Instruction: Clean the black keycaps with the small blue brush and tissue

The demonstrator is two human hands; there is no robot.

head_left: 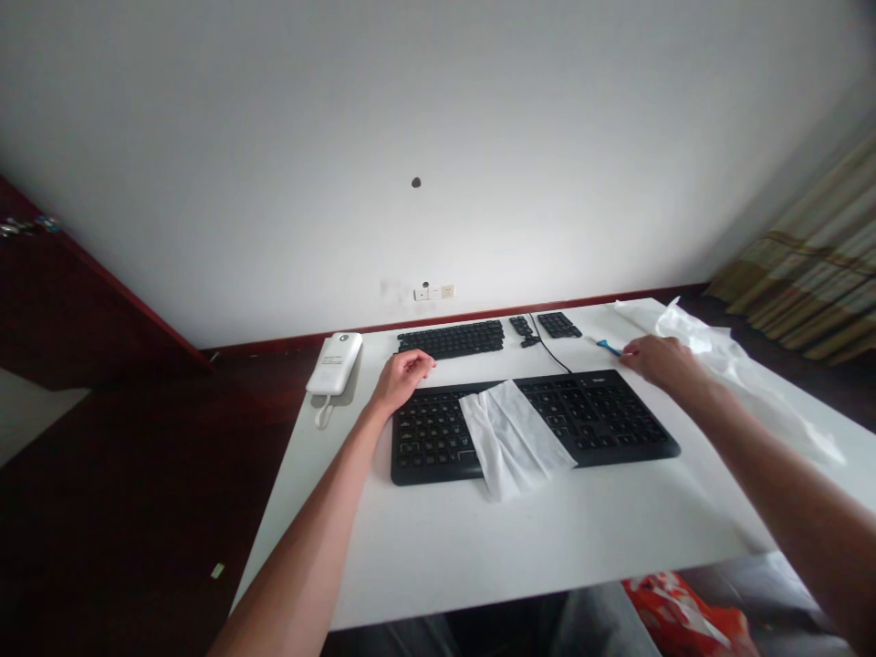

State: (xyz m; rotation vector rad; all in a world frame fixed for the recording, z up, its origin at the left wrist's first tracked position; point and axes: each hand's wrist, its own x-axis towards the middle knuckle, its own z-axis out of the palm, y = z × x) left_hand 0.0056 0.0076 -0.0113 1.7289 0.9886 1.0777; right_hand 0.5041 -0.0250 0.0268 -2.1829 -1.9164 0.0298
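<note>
On the white table point(438, 538), before a pale wall point(274, 182) with sockets point(434, 293), a black keyboard point(589, 424) lies partly covered by a white tissue point(513, 443), loose black keys point(452, 340) grouped behind it. The right hand point(661, 362) pinches a slim blue tool point(608, 347) just beyond its far right corner; the left hand point(403, 379) curls at the far left corner (whether around anything, I cannot tell). Crumpled plastic point(745, 379) and patterned curtains point(808, 246) fill the right side.
</note>
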